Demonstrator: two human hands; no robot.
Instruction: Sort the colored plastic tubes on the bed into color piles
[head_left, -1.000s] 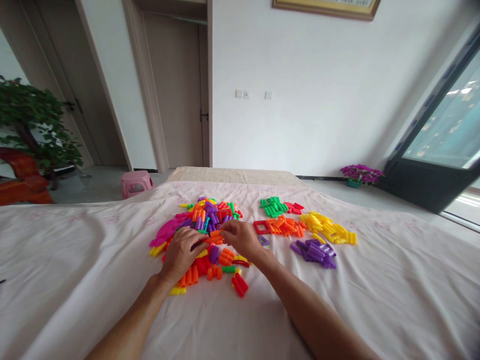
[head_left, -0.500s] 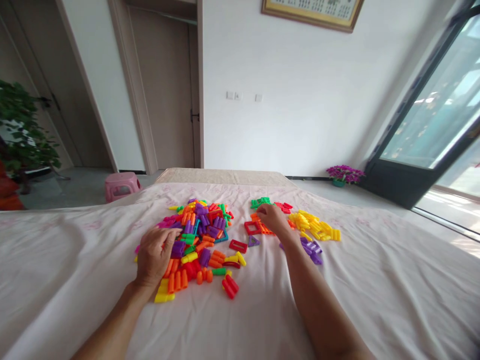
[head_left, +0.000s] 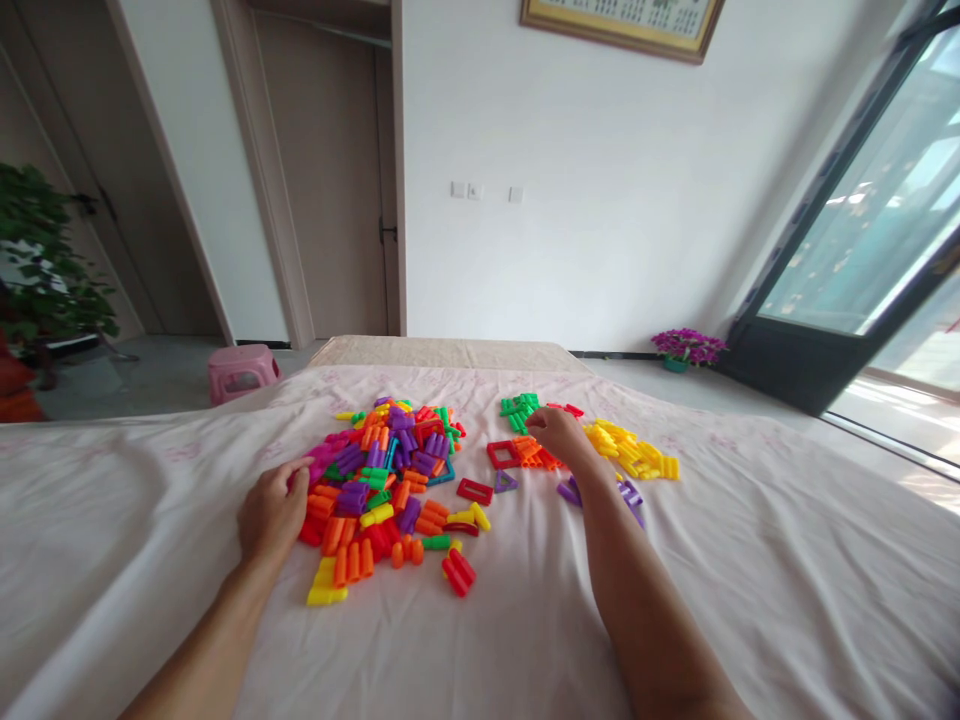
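A mixed heap of plastic pieces in many colours lies left of the middle. My left hand is at the heap's left edge, beside magenta pieces, its fingers closed on something I cannot make out. My right hand is curled over the right-hand groups, between green pieces and yellow pieces; anything in its fingers is hidden. Orange pieces lie just under it, with a red square frame beside them. Purple pieces are partly behind my right wrist.
The pieces lie on a wrinkled pale cloth. Between the groups are a red rectangular frame and a purple triangle. A pink stool stands beyond at the left, a potted flower beyond at the right.
My left hand has moved left, off the heap's middle to its outer edge, uncovering orange and magenta pieces. My right hand has shifted slightly right, showing more of the green pieces.
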